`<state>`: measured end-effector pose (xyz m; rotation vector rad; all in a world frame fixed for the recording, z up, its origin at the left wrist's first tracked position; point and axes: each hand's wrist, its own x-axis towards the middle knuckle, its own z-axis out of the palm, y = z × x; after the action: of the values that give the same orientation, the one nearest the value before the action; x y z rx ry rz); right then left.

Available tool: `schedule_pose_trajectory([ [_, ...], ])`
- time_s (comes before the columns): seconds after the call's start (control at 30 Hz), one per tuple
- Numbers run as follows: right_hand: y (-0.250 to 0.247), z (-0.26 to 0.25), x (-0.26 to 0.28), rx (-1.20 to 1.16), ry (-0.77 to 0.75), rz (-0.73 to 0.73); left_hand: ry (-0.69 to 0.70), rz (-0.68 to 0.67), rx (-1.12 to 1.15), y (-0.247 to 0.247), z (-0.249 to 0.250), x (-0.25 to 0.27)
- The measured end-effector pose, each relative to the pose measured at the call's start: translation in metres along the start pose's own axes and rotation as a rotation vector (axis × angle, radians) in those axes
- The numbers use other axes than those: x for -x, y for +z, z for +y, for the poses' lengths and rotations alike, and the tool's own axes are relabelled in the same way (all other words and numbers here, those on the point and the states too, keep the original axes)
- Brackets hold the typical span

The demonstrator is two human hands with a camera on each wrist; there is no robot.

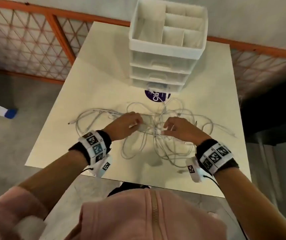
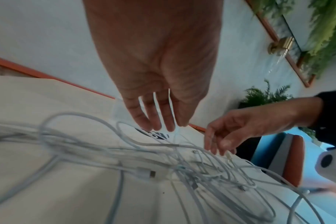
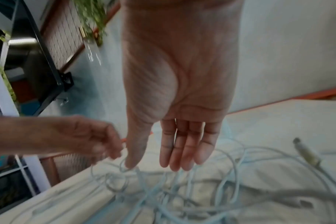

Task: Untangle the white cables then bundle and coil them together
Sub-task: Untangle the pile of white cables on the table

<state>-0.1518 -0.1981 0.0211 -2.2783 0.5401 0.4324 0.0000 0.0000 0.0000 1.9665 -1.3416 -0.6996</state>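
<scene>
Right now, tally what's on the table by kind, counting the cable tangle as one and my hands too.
White cable tangle: 1
Drawer organizer: 1
Purple sticker: 1
Hands: 2, left hand and right hand
Total: 5

We look down on a white table [image 1: 90, 80] carrying tangled white cables [image 1: 156, 132] at centre, a drawer organiser [image 1: 163, 66] at twelve o'clock, a purple sticker [image 1: 156, 97] between them
</scene>
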Motion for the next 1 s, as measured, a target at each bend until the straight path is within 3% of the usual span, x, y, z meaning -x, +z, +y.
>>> schedule_pose_trajectory([
  [0.07,0.006,-0.006,-0.007,0.071,-0.026,-0.055,0.022,-0.059,-0.088,0.007,0.003,-0.017],
  [0.17,0.011,-0.01,-0.013,0.167,-0.049,-0.18,-0.059,-0.262,-0.179,0.014,0.012,-0.037],
  [0.27,-0.009,-0.014,-0.007,0.19,-0.093,-0.182,-0.012,-0.289,-0.13,0.013,0.013,-0.041],
  [0.33,-0.028,-0.015,-0.003,0.132,-0.123,-0.139,0.072,-0.202,-0.08,0.004,0.016,-0.043],
  [0.47,-0.057,-0.004,0.004,0.057,-0.124,-0.14,0.175,0.097,0.008,-0.026,0.029,-0.046],
  [0.6,-0.059,0.015,0.003,0.287,-0.016,-0.188,0.168,0.328,0.081,-0.048,0.034,-0.043],
  [0.67,-0.057,0.027,0.002,0.319,0.031,-0.102,0.162,0.43,0.107,-0.059,0.031,-0.037],
  [0.73,-0.06,0.033,0.004,0.272,0.032,0.008,0.159,0.447,0.08,-0.068,0.022,-0.03],
  [1.0,-0.111,-0.018,0.02,-0.151,-0.284,0.433,-0.04,0.239,-0.056,-0.057,-0.019,-0.011],
])
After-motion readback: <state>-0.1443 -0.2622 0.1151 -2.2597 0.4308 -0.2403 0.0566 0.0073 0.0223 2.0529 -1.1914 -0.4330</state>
